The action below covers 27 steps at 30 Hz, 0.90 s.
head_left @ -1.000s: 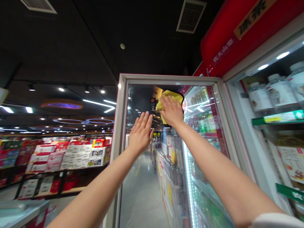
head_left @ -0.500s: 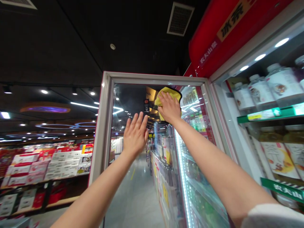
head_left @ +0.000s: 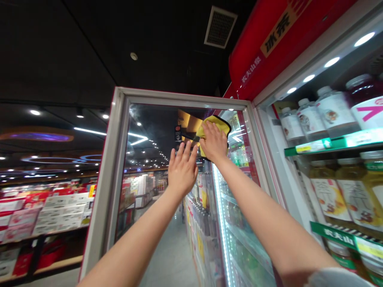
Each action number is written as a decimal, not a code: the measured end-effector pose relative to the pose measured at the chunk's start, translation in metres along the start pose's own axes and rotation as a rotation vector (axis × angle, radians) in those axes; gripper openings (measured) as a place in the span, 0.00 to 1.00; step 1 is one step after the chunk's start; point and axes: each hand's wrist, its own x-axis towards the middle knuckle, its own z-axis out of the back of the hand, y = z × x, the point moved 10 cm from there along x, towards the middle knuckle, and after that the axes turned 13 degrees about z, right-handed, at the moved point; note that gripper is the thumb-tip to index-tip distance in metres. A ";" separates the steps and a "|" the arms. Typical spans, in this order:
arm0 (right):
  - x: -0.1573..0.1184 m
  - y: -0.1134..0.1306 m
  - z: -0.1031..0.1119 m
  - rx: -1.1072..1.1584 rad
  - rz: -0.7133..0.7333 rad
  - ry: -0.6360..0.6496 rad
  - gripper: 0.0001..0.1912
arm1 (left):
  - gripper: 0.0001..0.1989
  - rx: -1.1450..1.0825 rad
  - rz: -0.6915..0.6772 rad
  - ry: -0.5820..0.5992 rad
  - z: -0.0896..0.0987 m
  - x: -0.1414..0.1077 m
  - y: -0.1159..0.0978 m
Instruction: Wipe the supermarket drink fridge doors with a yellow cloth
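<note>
Head view — pressing the yellow cloth (head_left: 223, 124) onto the upper right of the glass door (head_left: 160, 159) with the right hand (head_left: 214, 144), spread-fingered, pinning rather than clenching. Holding nothing in the left hand (head_left: 182, 169), raised just to the left with a wide-open grip — impossible to tell whether touching the door. Apt to drop the cloth by easing pressure, or swing the door by pushing hard.

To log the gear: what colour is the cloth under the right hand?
The cloth is yellow with a black edge, best seen in the head view.
</note>
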 end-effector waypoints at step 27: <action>-0.016 -0.097 0.020 -0.020 -0.187 -0.061 0.27 | 0.35 -0.127 -0.026 -0.106 0.001 -0.008 -0.007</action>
